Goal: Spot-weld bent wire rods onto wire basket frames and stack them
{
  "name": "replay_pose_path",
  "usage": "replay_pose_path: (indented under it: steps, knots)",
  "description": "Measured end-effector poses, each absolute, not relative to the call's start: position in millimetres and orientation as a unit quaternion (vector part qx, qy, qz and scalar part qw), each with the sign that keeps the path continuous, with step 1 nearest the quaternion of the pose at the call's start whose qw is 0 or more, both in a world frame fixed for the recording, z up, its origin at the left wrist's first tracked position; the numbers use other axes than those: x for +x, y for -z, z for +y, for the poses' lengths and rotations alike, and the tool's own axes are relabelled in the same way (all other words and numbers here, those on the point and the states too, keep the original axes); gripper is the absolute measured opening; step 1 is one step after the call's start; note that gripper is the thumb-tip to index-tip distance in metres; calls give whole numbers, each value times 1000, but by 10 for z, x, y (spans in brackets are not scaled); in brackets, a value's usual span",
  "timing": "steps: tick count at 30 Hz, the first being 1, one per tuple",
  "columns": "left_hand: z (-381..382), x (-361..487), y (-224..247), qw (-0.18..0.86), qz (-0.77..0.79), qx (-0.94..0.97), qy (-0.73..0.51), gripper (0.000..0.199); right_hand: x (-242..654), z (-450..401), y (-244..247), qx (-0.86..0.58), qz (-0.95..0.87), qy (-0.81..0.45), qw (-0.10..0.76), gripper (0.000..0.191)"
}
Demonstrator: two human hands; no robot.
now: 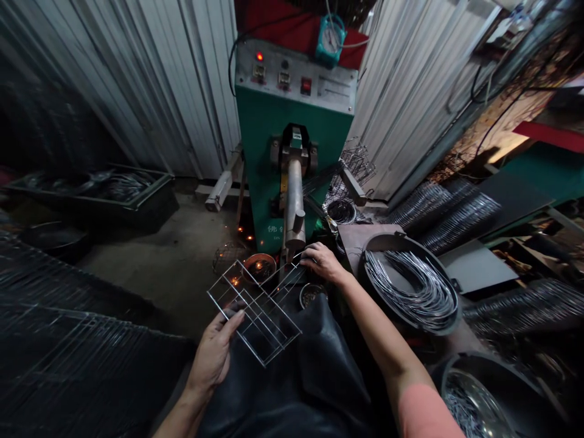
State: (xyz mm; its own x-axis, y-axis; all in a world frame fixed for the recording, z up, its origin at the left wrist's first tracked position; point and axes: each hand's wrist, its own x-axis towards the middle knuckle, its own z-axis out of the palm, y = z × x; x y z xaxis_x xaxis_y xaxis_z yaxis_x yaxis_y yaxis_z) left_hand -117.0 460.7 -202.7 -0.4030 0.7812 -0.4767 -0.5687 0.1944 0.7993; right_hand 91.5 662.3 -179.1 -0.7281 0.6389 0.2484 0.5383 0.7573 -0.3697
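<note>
At the lower left of the frame, a tall stack of wire racks (68, 359) lies piled in the shadows, and a black crate (91, 191) of bundled wire sits at the upper left. Moving right, a worker's left hand (214, 356) curls around the near edge of a wire rack (255, 316), its fingers closed on the wire. The rack is held flat over the worker's dark apron (283, 377), its far end reaching toward the foot of a green welding machine (269, 152) at top center. Sparks (239, 230) glow on the floor beside the machine, above a copper-colored bowl (259, 267) and a small metal bowl (311, 295). The worker's right hand (323, 263) meets the rack's far end, fingers curled and bent downward; whether they clamp the wire cannot be told. The rack appears already formed, with its cross wires in place, though the joints are too small to judge. Farther right, a round black pan (378, 240) brims with loose bent wires, apparently unused, beside rolls of wire mesh (460, 222). A second pan (483, 365) sits at the lower right, holding more wire.
</note>
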Motion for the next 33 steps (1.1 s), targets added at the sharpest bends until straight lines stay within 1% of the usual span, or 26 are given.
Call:
replay_pose_path:
  steps: [5,8,16,22,28,33]
  knots:
    - [4626,-1191,2027,536,549,90,-635,51,885,6646,1718,-321,-929,-102,152,20]
    - [4648,-1220,2019,535,552,86,-634,52,894,6628,1704,-302,-935,-91,166,22]
    - [4669,-1282,2069,552,535,106,-630,54,958,6615,1749,-285,-927,-129,209,25]
    - [4675,-1302,2041,563,530,107,-625,54,948,6594,1787,-310,-914,-145,218,27]
    - [4678,-1322,2038,578,525,106,-616,56,922,6621,1795,-303,-924,-107,206,25]
    - [4681,-1323,2059,568,527,112,-622,58,928,6620,1828,-311,-918,-113,217,25]
